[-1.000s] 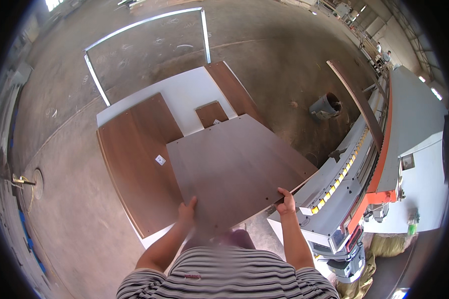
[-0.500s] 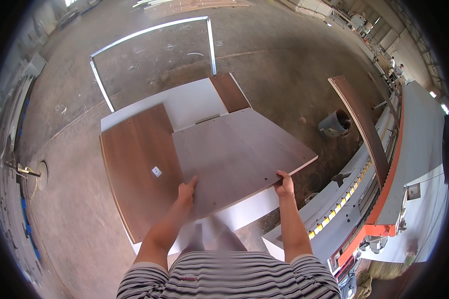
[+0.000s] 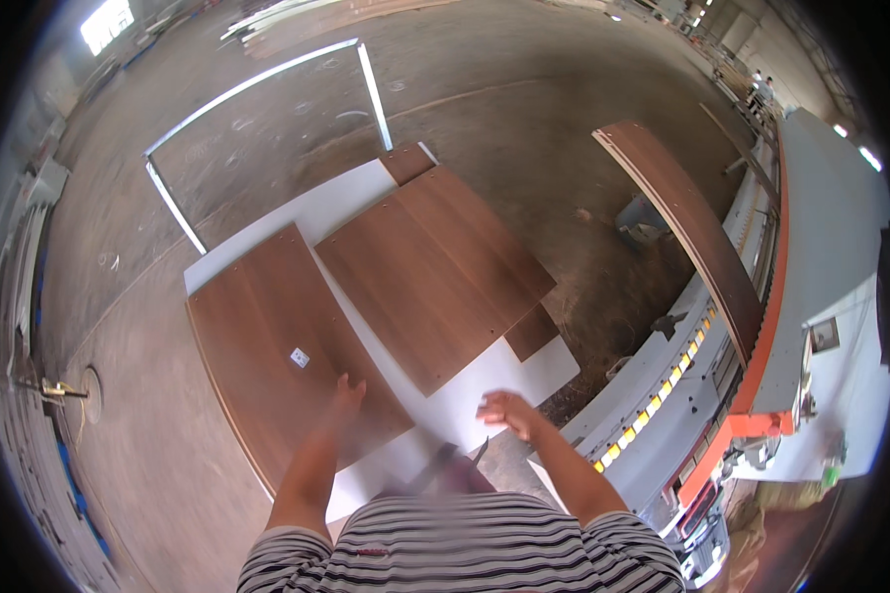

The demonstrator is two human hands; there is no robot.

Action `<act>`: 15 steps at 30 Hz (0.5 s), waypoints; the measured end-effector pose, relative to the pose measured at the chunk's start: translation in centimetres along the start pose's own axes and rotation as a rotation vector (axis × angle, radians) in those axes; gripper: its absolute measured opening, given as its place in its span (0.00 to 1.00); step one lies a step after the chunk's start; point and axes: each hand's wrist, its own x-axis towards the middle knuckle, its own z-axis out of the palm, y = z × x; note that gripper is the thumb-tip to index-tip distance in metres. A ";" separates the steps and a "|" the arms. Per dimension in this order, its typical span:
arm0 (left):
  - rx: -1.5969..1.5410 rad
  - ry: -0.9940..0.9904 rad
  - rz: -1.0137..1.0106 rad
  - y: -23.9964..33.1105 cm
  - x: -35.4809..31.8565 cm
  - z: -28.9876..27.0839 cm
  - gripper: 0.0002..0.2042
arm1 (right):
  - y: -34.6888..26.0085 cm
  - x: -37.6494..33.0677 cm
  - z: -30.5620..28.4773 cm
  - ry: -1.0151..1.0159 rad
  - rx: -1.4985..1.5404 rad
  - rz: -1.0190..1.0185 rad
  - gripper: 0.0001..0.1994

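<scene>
My left hand hovers over or rests on the left brown wood-grain panel; blur hides any contact, but its fingers look apart and hold nothing. A small white square lies on that panel. My right hand, loosely curled with fingers apart, is empty above the white board. Just beyond it lies the right brown panel, on the stack and slightly askew, with a strip of white between the two panels. A brown piece sticks out from under its near right edge, another beyond its far end.
A machine bed with an orange edge runs along the right, with a long brown board leaning across it. A grey bucket stands beside it. Beyond the stack is a metal frame; boards are piled farther back.
The right panel has left my hands; it now lies farther away and turned on the stack. My right hand has drawn back and left, and my left hand has shifted slightly left.
</scene>
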 end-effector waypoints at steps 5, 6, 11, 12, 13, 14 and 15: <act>-0.293 -0.357 -0.061 -17.4 0.6 2.7 0.19 | 12.4 -6.4 3.7 0.126 -0.118 0.177 0.12; -0.196 -0.326 -0.093 -14.5 -2.0 2.9 0.13 | 13.8 -8.6 3.9 0.214 -0.184 0.167 0.12; -0.143 -0.673 -0.101 -13.0 -5.5 2.0 0.06 | 20.0 -11.8 5.4 0.312 -0.178 0.065 0.12; -0.052 -0.681 -0.017 -12.7 -5.2 1.6 0.08 | 19.9 -12.4 5.8 0.339 -0.149 0.054 0.11; 0.035 -0.686 0.066 -12.4 -4.9 1.4 0.09 | 19.7 -13.0 6.1 0.365 -0.123 0.045 0.11; 0.124 -0.694 0.146 -12.2 -4.8 1.4 0.10 | 20.3 -12.9 5.9 0.363 -0.011 0.070 0.09; 0.088 -0.697 0.134 -10.0 -5.6 1.2 0.11 | 21.9 -13.2 5.2 0.363 0.036 0.000 0.10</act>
